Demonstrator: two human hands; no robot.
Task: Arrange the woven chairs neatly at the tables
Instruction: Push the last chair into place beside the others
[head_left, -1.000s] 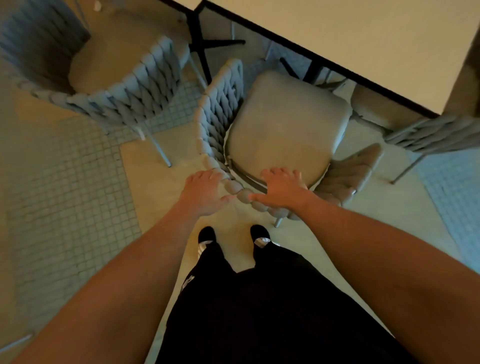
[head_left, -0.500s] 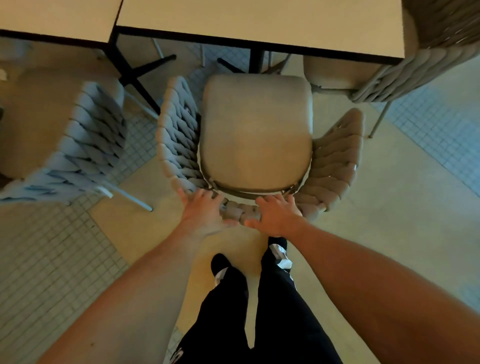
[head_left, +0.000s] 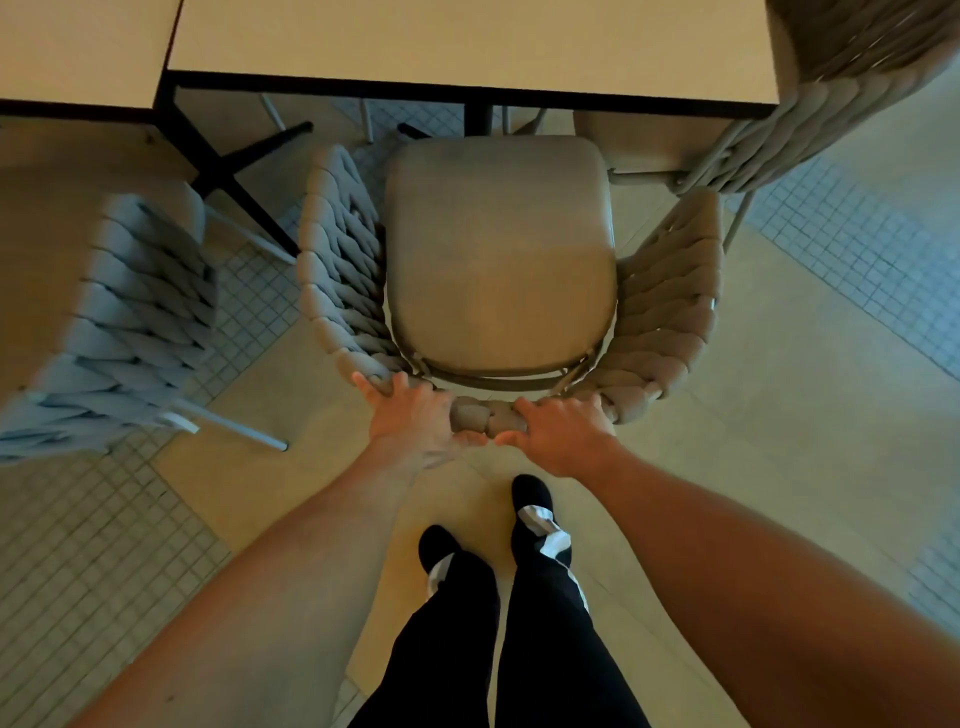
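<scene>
Looking down through the head camera, I see both hands on the top rail of the woven chair (head_left: 498, 244) directly in front of me. My left hand (head_left: 415, 415) lies over the rail's left part, fingers (head_left: 382, 387) reaching forward over the weave toward the seat and the thumb tucked under the rail's near side. My right hand (head_left: 558, 428) grips the rail just beside it, knuckles up, fingers curled over the top and the thumb wrapped beneath. The two thumbs nearly meet under the rail's middle.

That chair faces the table (head_left: 467, 47), square to its dark edge. The front of its cushioned seat (head_left: 498, 223) sits just at that edge, near the table's black centre post. I cannot tell whether it goes beneath the top. Its curved woven arms flare out on either side of the seat.

A second woven chair (head_left: 119, 322) stands to the left, near a neighbouring table (head_left: 78, 47) that touches the first. A third woven chair (head_left: 810, 114) stands at the right end of the table, its seat partly under the top.

My feet in black shoes (head_left: 532, 493) stand on the tiled floor (head_left: 831, 415) just behind the held chair.
</scene>
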